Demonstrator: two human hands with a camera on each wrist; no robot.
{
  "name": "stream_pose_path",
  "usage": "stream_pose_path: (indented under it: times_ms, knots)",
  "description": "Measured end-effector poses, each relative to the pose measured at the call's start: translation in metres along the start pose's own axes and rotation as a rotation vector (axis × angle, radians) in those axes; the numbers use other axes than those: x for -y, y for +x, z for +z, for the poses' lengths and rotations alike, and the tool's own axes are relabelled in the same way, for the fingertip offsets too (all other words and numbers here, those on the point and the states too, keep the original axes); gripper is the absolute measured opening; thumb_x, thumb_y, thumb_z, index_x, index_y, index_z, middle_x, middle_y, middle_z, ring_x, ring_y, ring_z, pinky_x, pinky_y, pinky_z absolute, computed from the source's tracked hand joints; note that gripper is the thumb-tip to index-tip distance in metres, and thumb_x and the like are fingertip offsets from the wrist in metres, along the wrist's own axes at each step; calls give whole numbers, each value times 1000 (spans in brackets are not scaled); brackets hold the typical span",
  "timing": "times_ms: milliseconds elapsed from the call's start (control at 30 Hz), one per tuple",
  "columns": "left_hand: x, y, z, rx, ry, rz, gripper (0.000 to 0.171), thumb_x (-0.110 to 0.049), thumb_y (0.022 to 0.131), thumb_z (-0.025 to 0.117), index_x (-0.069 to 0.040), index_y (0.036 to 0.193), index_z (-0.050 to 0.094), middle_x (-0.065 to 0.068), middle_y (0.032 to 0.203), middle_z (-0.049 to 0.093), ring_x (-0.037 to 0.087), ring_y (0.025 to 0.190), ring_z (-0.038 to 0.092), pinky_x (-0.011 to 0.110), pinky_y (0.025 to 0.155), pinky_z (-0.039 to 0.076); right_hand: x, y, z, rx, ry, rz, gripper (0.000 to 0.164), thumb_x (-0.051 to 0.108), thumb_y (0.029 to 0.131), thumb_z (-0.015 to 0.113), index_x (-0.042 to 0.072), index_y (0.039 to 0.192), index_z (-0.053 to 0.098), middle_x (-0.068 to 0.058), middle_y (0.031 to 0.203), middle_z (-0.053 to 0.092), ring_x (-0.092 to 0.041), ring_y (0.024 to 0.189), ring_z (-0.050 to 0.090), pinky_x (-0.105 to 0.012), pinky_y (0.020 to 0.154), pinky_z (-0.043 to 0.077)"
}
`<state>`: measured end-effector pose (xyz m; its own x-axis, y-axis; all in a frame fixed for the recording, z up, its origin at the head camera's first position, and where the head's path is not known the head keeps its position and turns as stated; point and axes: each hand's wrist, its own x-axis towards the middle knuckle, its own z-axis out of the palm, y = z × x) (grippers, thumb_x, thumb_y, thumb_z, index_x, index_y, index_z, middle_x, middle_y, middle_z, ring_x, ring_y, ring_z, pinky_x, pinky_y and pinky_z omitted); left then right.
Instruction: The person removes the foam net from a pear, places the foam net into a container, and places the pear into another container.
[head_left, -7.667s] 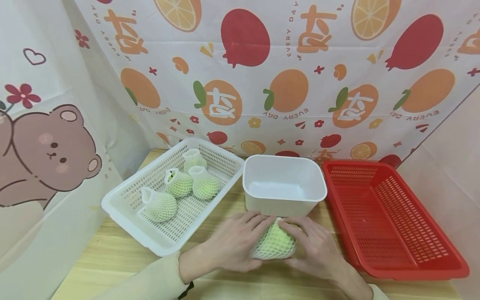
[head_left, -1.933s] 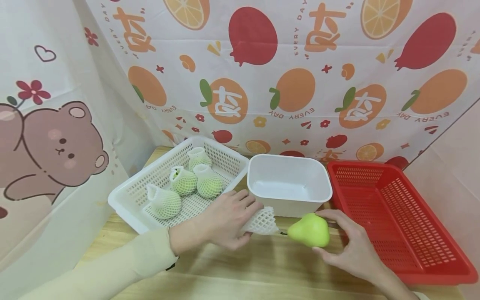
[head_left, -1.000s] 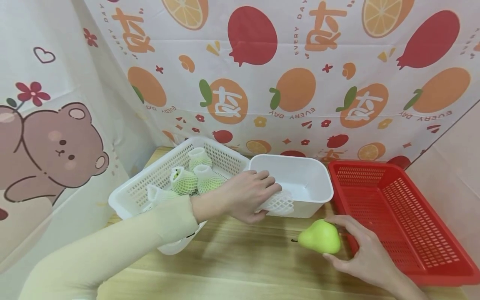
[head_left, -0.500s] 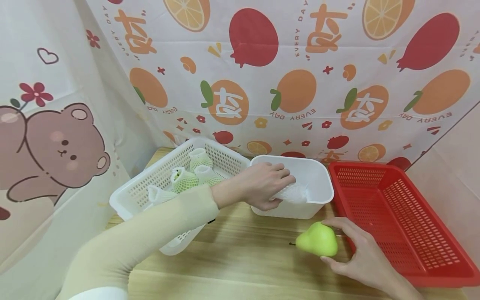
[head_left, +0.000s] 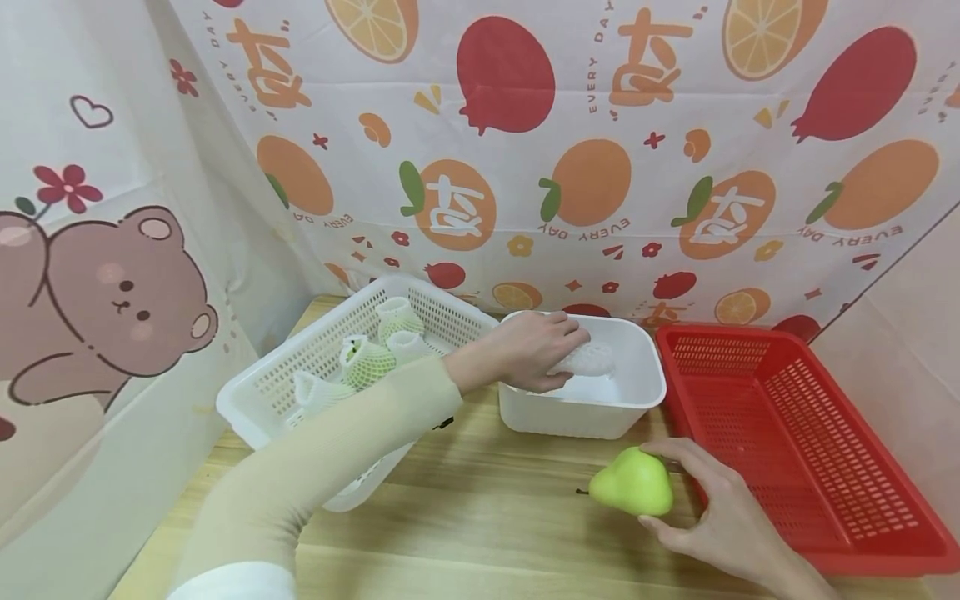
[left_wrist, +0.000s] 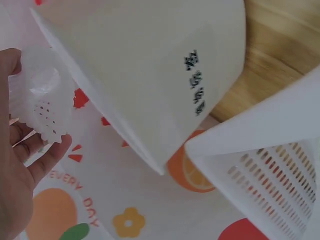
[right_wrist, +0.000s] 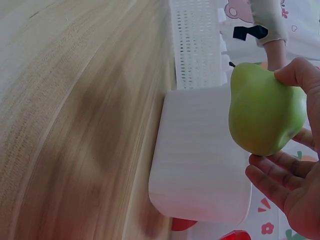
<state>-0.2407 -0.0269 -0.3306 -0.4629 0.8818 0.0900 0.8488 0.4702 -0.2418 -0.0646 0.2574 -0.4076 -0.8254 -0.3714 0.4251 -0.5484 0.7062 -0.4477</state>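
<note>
My left hand (head_left: 542, 350) reaches over the white bin (head_left: 577, 421) and pinches a white foam net sleeve (head_left: 592, 360) above its opening. In the left wrist view the foam net (left_wrist: 45, 90) lies between the thumb and fingers of that hand (left_wrist: 20, 170). Off to the right, my right hand (head_left: 720, 512) holds a bare green pear (head_left: 633, 483) by its wide end, its stem pointing left. The right wrist view shows thumb and fingertips gripping the pear (right_wrist: 265, 110) over the wooden table.
A white slotted basket (head_left: 258, 396) on the left holds several pears in foam nets (head_left: 367, 362), partly hidden behind my left sleeve (head_left: 360, 433). On the right stands a red slotted basket (head_left: 750, 450). A printed cloth (head_left: 510, 192) hangs behind the wooden table (head_left: 480, 517).
The pear, netted earliest, is out of its foam net. My left hand has carried the net right and away to the bin. My right hand has drawn the pear rightward.
</note>
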Motion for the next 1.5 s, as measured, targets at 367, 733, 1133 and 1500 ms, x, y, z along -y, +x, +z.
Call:
stream_pose_path:
  times_ms: [367,733,1133,1500]
  knots:
    - [7,3,24,91,31,-61,52,-50,99,61,-13,135,57,1,115,71,17,104,67,32,89,59,1,-2,0,3,-17,25,92,21,54,105,32,136,63,20,129,66,5,117,62,-2,103,41]
    - [11,-3,34,106,-11,-82,58,-53,97,64,-9,135,56,5,118,72,22,110,68,36,102,55,3,2,-6,-4,-37,4,93,21,53,106,30,135,63,18,129,66,5,115,62,-1,100,43]
    - [17,-25,35,105,-68,-143,66,-57,99,63,-9,143,56,7,128,71,22,114,66,36,92,61,1,11,-29,-3,-66,13,90,20,55,105,33,134,64,18,125,66,8,113,59,0,99,42]
    - [9,-53,27,22,-94,-171,72,-66,99,58,-9,142,59,7,127,69,23,116,64,38,96,58,0,24,-55,22,-85,19,89,22,57,105,31,134,64,15,125,67,8,108,58,-1,91,48]
